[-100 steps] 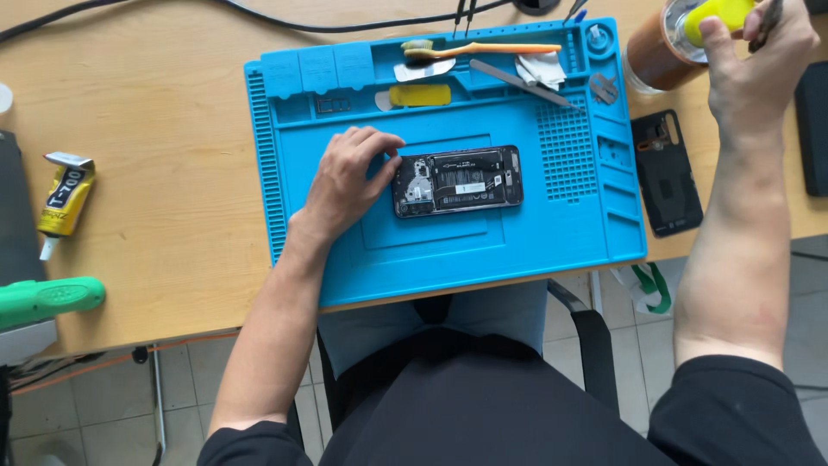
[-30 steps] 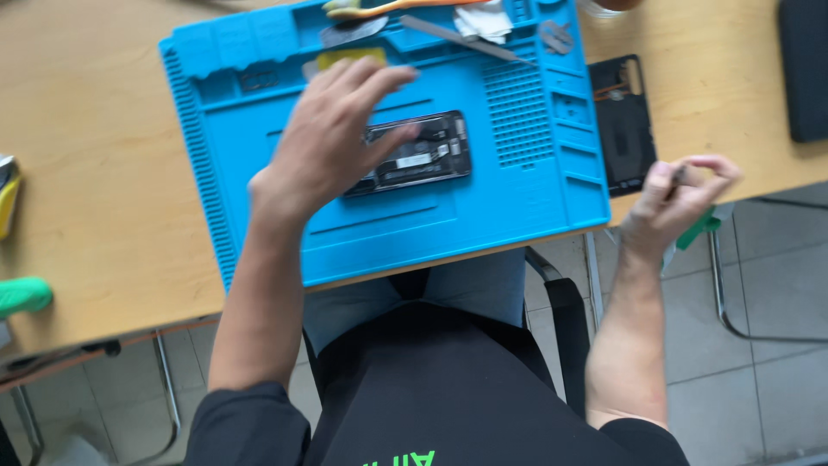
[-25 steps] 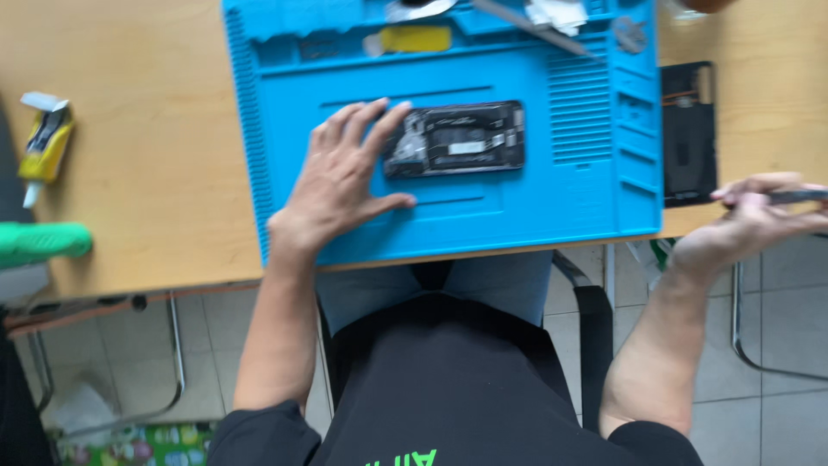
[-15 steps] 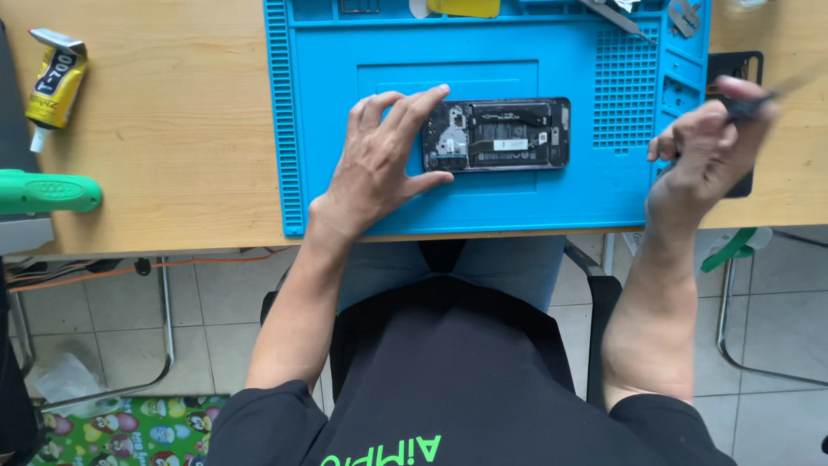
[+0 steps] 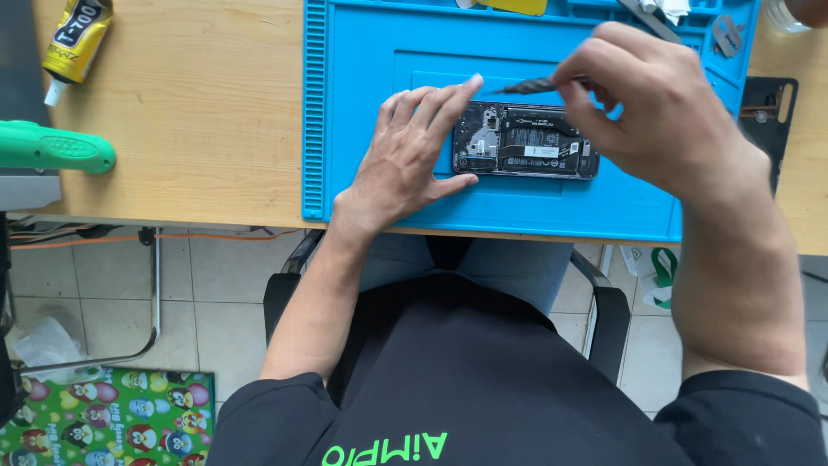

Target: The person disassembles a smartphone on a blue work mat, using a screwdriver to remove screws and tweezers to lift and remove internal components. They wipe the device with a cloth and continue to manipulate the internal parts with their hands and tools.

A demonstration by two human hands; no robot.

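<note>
Pale wooden bench [image 5: 198, 112] carries a bright blue silicone work mat [image 5: 362, 95]. On the mat lies an opened black phone with its back off [image 5: 526, 142], circuitry up. Left hand [image 5: 405, 164] lies flat and open, fingers bracing the phone's near end. Right hand [image 5: 655, 103] pinches a thin dark screwdriver [image 5: 530, 85], tip above the phone's top edge. Risk: the tip could slip and scratch the board if the brace loosens. Yellow glue tube with black label [image 5: 76, 39] lies top left; green plastic handle [image 5: 56, 148] below it.

Bright, even daylight fills the scene (shadows soft and faint); the right hand [image 5: 655, 103] shows slight motion blur.
</note>
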